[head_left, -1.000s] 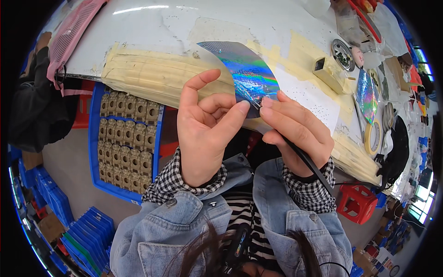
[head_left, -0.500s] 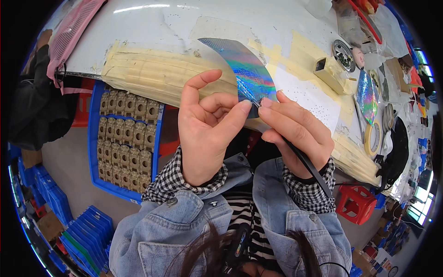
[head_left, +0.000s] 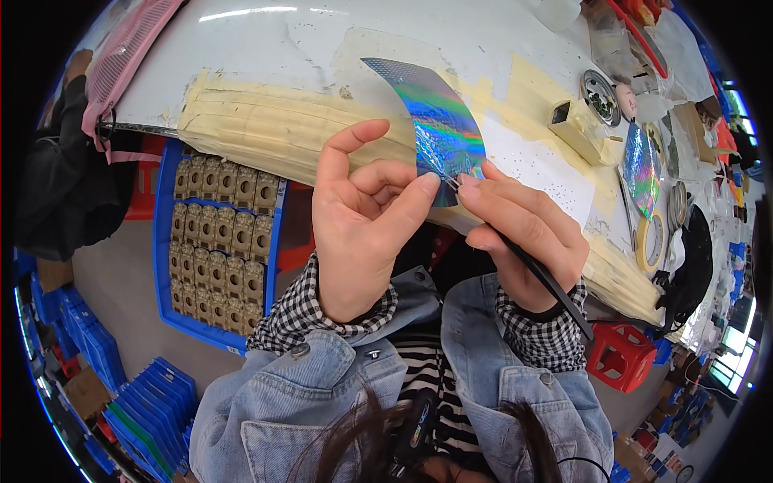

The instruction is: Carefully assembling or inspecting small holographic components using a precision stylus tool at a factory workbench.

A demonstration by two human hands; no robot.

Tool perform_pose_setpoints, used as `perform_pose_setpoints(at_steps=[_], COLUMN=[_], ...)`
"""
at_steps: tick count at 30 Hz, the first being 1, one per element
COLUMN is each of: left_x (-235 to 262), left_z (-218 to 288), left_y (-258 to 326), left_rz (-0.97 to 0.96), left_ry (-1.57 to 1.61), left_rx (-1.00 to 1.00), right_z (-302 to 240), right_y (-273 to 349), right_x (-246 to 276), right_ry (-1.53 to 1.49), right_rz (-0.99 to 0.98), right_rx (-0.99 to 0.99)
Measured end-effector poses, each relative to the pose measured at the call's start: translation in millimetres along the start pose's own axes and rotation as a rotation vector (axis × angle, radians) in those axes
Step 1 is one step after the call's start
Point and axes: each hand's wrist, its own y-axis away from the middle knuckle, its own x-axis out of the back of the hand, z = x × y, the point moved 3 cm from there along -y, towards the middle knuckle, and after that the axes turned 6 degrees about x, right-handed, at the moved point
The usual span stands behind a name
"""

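White table [head_left: 266, 56] with taped-up edges is pretty cluttered off toward 2 o'clock, and dead center the left hand [head_left: 362, 221] pinches a shiny holographic sheet [head_left: 439, 125] while the right hand [head_left: 523, 233] grips a thin black tool [head_left: 547, 282] touching its lower edge.

Rainbow-shimmering silver sheet [head_left: 441, 129], black tool [head_left: 541, 275], black-and-white checked cuffs [head_left: 316, 312], pale blue denim sleeves [head_left: 306, 394], blue tray [head_left: 165, 241] of tan parts, red crate [head_left: 618, 358], beige tape-covered table edge [head_left: 266, 129].
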Motion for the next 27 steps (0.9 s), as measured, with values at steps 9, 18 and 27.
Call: perform_pose_setpoints(at_steps=[9, 18, 27], left_x=[-0.5, -0.4, -0.2], left_z=[0.1, -0.4, 0.9], left_y=[0.2, 0.0, -0.2], left_rz=[0.0, -0.007, 0.005], left_ry=[0.018, 0.011, 0.033], left_rx=[-0.002, -0.013, 0.007], right_z=[-2.1, -2.5, -4.0], right_y=[-1.8, -2.1, 2.8], right_x=[-0.6, -0.7, -6.1], right_ry=[0.035, 0.048, 0.188], right_rz=[-0.013, -0.035, 0.006], right_rx=[0.009, -0.022, 0.179])
